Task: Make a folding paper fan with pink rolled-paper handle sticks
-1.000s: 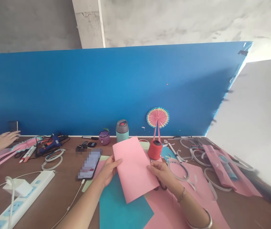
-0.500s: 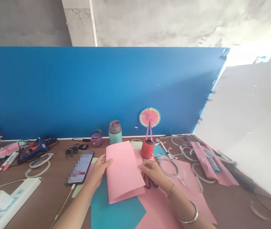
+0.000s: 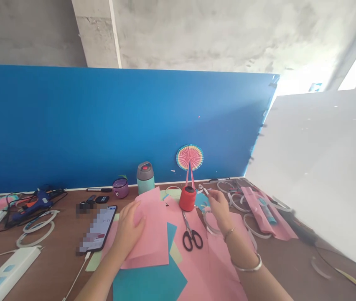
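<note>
My left hand (image 3: 130, 228) is on the folded pink paper (image 3: 154, 234), fingers and thumb over its left part. The paper's far corner tilts up from the teal sheet (image 3: 146, 284) under it. At the back right, my right hand (image 3: 220, 207) has its fingers pinched at a slim white pen-like stick (image 3: 205, 191), mostly hidden by the hand. Black-handled scissors (image 3: 192, 240) lie on pink sheets between my hands, blades toward the red thread spool (image 3: 187, 198). A round pleated paper fan (image 3: 189, 157) stands behind the spool.
A phone (image 3: 99, 230), a purple cup (image 3: 120, 188) and a teal flask (image 3: 146, 179) stand left of the paper. Further left are a blue glue gun (image 3: 36, 205) and a power strip (image 3: 15, 271). White plastic rings (image 3: 255, 225) and a pink wrapper (image 3: 268, 215) lie at right.
My right hand has left the paper's right edge and moved back and right to the white stick, uncovering the scissors. My left hand has shifted further onto the paper, which lies lower.
</note>
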The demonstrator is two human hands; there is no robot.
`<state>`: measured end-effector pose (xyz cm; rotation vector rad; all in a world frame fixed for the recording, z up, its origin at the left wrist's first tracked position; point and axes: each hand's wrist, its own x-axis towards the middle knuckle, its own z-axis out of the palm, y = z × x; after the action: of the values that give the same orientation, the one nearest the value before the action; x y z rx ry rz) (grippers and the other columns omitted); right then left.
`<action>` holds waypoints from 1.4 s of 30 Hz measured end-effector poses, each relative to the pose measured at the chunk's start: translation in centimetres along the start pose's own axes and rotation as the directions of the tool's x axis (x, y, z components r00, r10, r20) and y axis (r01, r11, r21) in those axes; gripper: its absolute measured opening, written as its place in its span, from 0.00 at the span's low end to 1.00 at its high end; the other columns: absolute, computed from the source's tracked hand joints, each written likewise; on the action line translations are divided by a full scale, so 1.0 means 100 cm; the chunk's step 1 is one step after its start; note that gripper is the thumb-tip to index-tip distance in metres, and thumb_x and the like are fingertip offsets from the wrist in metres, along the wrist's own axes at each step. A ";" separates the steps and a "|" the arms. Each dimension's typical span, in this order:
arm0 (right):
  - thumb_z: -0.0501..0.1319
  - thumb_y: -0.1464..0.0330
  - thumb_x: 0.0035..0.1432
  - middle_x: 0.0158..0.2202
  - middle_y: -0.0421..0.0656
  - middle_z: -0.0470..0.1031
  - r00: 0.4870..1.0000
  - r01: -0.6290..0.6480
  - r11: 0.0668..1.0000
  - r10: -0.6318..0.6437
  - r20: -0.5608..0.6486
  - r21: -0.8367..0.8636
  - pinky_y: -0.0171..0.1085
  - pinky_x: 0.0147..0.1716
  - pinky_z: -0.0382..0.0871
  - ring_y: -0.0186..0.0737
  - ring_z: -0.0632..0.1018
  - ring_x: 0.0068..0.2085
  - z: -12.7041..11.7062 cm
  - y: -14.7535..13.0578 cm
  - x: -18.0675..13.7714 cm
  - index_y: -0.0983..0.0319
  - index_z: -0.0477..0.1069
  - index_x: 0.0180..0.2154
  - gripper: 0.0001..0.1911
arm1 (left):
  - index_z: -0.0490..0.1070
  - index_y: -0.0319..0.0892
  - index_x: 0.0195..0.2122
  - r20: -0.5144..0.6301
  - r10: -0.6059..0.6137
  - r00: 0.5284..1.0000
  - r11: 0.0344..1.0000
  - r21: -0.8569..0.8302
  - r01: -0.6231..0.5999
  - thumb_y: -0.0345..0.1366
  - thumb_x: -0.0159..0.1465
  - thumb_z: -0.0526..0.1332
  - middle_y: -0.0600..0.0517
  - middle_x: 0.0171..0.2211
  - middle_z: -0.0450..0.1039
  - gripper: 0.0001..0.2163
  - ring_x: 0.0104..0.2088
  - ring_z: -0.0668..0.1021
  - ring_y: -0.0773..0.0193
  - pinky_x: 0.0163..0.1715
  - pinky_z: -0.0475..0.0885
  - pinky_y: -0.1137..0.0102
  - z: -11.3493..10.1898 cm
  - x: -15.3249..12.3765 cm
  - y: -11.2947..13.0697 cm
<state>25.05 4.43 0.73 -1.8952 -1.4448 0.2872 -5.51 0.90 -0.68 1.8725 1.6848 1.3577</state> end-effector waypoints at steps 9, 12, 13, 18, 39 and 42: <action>0.58 0.73 0.48 0.36 0.55 0.77 0.958 0.231 0.861 -0.118 0.263 -0.453 0.47 0.45 0.55 0.55 0.72 0.47 0.018 -0.003 0.026 0.64 0.76 0.33 0.10 | 0.75 0.48 0.43 0.231 0.014 0.973 0.996 -0.087 0.006 0.38 0.54 0.61 0.47 0.51 0.71 0.15 0.55 0.66 0.46 0.57 0.55 0.55 -0.017 0.005 0.041; 0.59 0.73 0.49 0.35 0.56 0.77 0.941 0.283 0.817 -0.134 0.311 -0.503 0.46 0.46 0.52 0.54 0.73 0.45 0.025 -0.002 0.027 0.66 0.76 0.30 0.07 | 0.74 0.49 0.47 0.394 0.014 0.919 0.997 -0.071 0.016 0.43 0.57 0.60 0.48 0.52 0.70 0.17 0.55 0.66 0.47 0.57 0.56 0.56 -0.023 0.003 0.053; 0.59 0.72 0.50 0.35 0.56 0.77 0.936 0.298 0.808 -0.142 0.323 -0.509 0.46 0.47 0.52 0.53 0.73 0.45 0.026 -0.002 0.027 0.66 0.75 0.29 0.07 | 0.72 0.49 0.49 0.437 0.031 0.899 0.999 -0.035 -0.018 0.44 0.58 0.59 0.48 0.54 0.69 0.18 0.56 0.66 0.49 0.57 0.56 0.56 -0.025 0.002 0.058; 0.57 0.75 0.51 0.35 0.54 0.78 0.944 0.279 0.823 -0.142 0.298 -0.494 0.43 0.47 0.51 0.49 0.74 0.44 0.028 0.000 0.030 0.65 0.74 0.27 0.08 | 0.69 0.47 0.52 0.592 0.108 0.799 0.977 0.084 -0.194 0.45 0.62 0.54 0.49 0.56 0.67 0.19 0.56 0.68 0.54 0.56 0.60 0.60 -0.026 0.000 0.082; 0.52 0.67 0.57 0.43 0.47 0.77 0.989 0.132 0.979 -0.120 0.082 -0.155 0.38 0.42 0.60 0.48 0.72 0.48 0.022 0.014 0.022 0.60 0.76 0.37 0.14 | 0.72 0.45 0.49 0.608 0.210 0.766 0.962 0.014 -0.274 0.41 0.61 0.55 0.46 0.50 0.73 0.17 0.51 0.72 0.52 0.50 0.65 0.61 0.025 0.020 0.071; 0.50 0.66 0.59 0.37 0.49 0.77 0.991 0.124 0.980 -0.114 0.073 -0.157 0.38 0.40 0.59 0.48 0.72 0.45 0.013 0.021 0.022 0.62 0.75 0.28 0.16 | 0.73 0.45 0.47 0.607 0.237 0.758 0.953 0.005 -0.301 0.40 0.61 0.54 0.47 0.49 0.73 0.15 0.51 0.72 0.52 0.49 0.66 0.61 0.026 0.022 0.074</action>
<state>26.58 6.71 -1.04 -1.9322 -1.6612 0.1796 0.82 1.73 4.32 2.3473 1.1998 0.6242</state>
